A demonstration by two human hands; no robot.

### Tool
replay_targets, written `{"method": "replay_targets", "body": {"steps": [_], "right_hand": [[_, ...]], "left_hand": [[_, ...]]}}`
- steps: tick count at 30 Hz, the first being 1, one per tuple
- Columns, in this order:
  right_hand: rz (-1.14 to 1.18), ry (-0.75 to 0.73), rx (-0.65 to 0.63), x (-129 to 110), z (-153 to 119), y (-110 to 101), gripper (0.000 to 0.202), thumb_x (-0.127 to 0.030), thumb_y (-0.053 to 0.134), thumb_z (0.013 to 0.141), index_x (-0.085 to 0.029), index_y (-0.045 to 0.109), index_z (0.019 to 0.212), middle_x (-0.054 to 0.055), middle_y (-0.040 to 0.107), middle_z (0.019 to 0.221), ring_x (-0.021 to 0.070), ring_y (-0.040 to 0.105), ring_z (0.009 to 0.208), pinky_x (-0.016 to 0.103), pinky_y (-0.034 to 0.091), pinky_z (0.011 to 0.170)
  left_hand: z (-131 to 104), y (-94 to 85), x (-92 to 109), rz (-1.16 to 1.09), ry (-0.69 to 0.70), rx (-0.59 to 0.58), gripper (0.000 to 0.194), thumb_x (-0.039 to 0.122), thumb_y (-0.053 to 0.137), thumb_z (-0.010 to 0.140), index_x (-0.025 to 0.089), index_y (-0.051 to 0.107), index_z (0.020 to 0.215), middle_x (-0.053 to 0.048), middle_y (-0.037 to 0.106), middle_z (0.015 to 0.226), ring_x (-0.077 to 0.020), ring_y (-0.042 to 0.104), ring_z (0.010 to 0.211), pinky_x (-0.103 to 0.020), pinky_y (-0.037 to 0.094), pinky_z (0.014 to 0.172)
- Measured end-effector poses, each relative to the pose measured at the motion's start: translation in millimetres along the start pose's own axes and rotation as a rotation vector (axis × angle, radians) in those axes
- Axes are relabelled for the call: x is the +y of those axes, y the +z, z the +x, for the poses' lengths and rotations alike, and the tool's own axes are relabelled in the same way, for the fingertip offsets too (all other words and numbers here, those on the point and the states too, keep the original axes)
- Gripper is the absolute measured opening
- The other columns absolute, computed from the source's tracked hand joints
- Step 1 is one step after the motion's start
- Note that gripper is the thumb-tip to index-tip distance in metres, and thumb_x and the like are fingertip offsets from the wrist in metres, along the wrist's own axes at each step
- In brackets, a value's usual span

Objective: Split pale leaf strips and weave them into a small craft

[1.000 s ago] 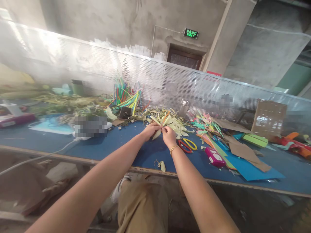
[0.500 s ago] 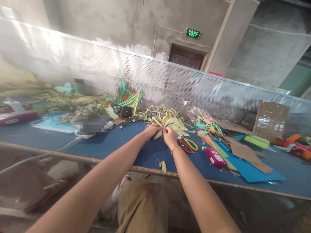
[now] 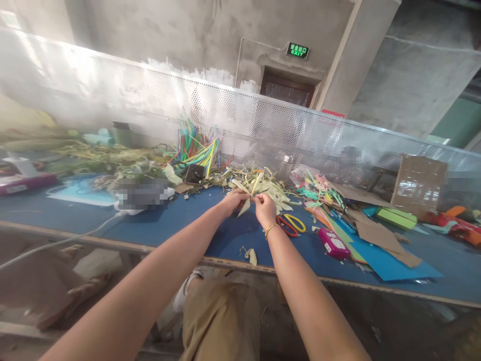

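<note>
Probably light, soft and easily torn, the pale leafy strips (image 3: 244, 206) are best pinched where they meet, and there the left hand (image 3: 233, 201) and right hand (image 3: 266, 208) hold them, fingertips drawn together, just before a leafy heap (image 3: 278, 194) on the blue tabletop (image 3: 229, 241).

Blue flat tabletop (image 3: 176, 215) carries a pale dry leaf-strip heap (image 3: 281, 193) near its middle. Left hand (image 3: 236, 199) and right hand (image 3: 265, 208) lie side by side before the heap, pale narrow strips (image 3: 257, 184) between them. Red and yellow loops (image 3: 297, 219) sit just right of the right hand; small magenta box (image 3: 333, 244) lies farther right, nearer the front edge. Flat blue sheet (image 3: 398, 263) extends right of the box. Multicoloured thin-strand bundle (image 3: 197, 150) stands left of the heap, before the grey perforated metal panel (image 3: 240, 120).
</note>
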State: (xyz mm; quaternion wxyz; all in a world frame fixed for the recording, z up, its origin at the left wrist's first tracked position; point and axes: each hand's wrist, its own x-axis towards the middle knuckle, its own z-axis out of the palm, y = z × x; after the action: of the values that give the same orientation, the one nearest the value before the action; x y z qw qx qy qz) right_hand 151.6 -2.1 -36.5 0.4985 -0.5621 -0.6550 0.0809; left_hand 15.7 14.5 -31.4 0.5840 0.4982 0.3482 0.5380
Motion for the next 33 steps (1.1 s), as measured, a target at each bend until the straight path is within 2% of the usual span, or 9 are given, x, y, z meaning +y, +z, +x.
{"method": "replay_targets", "body": {"steps": [4, 8, 13, 20, 25, 28, 33], "right_hand": [[0.029, 0.015, 0.01, 1.9, 1.0, 0.9, 0.014, -0.025, 0.053, 0.081, -0.021, 0.066, 0.082, 0.004, 0.07, 0.08, 0.0174, 0.062, 0.075, 0.028, 0.044, 0.072], [0.041, 0.001, 0.009, 3.3, 1.4, 1.5, 0.014, -0.025, 0.053, 0.08, -0.021, 0.066, 0.081, 0.004, 0.07, 0.08, 0.0176, 0.062, 0.074, 0.028, 0.044, 0.071], [0.049, -0.01, 0.003, 3.7, 1.6, 2.4, 0.014, -0.024, 0.052, 0.08, -0.021, 0.065, 0.081, 0.003, 0.07, 0.079, 0.0172, 0.061, 0.074, 0.028, 0.044, 0.072], [0.086, -0.046, -0.017, 3.8, 2.4, 6.8, 0.014, -0.023, 0.05, 0.081, -0.019, 0.063, 0.084, 0.004, 0.068, 0.081, 0.0174, 0.061, 0.076, 0.029, 0.045, 0.073], [0.058, -0.068, 0.001, 4.0, 2.2, 5.9, 0.014, -0.022, 0.048, 0.082, -0.019, 0.062, 0.085, 0.005, 0.068, 0.085, 0.0177, 0.061, 0.08, 0.028, 0.044, 0.075], [0.037, -0.079, -0.028, 3.2, 1.4, 5.5, 0.014, -0.023, 0.048, 0.084, -0.019, 0.061, 0.085, 0.006, 0.068, 0.086, 0.0182, 0.061, 0.083, 0.028, 0.043, 0.075], [-0.069, -0.096, -0.059, 1.2, -0.7, 4.6, 0.017, -0.028, 0.046, 0.087, -0.019, 0.061, 0.084, 0.007, 0.067, 0.085, 0.0189, 0.06, 0.081, 0.027, 0.04, 0.069]], "left_hand": [[-0.8, 0.2, 1.4, -0.043, -0.006, -0.032, 0.024, 0.023, 0.071, 0.063, 0.014, 0.065, 0.085, -0.004, 0.066, 0.072, -0.0108, 0.056, 0.056, -0.022, 0.039, 0.052], [-2.2, 1.1, 2.1, -0.03, 0.004, -0.05, 0.023, 0.027, 0.074, 0.063, 0.014, 0.064, 0.079, -0.003, 0.064, 0.067, -0.0084, 0.051, 0.05, -0.021, 0.036, 0.048], [0.0, -0.2, 0.8, 0.002, 0.055, -0.032, 0.028, 0.027, 0.077, 0.055, 0.013, 0.065, 0.077, -0.002, 0.063, 0.067, -0.0092, 0.051, 0.053, -0.023, 0.037, 0.051], [0.2, -0.3, 2.0, 0.038, 0.119, 0.058, 0.026, 0.025, 0.077, 0.055, 0.015, 0.063, 0.075, 0.0, 0.061, 0.062, -0.0109, 0.053, 0.055, -0.024, 0.039, 0.055], [-3.0, 2.5, 4.1, -0.015, 0.067, -0.024, 0.032, 0.032, 0.078, 0.058, 0.015, 0.067, 0.083, -0.001, 0.063, 0.068, -0.0105, 0.055, 0.057, -0.024, 0.04, 0.057], [-2.2, 2.3, 2.9, -0.002, 0.025, -0.066, 0.031, 0.037, 0.076, 0.061, 0.014, 0.068, 0.081, -0.003, 0.064, 0.068, -0.0103, 0.054, 0.056, -0.023, 0.038, 0.054], [-0.7, 0.6, 1.7, 0.051, 0.023, -0.027, 0.03, 0.036, 0.078, 0.06, 0.013, 0.07, 0.077, -0.002, 0.063, 0.063, -0.0088, 0.048, 0.052, -0.023, 0.033, 0.052]]}}
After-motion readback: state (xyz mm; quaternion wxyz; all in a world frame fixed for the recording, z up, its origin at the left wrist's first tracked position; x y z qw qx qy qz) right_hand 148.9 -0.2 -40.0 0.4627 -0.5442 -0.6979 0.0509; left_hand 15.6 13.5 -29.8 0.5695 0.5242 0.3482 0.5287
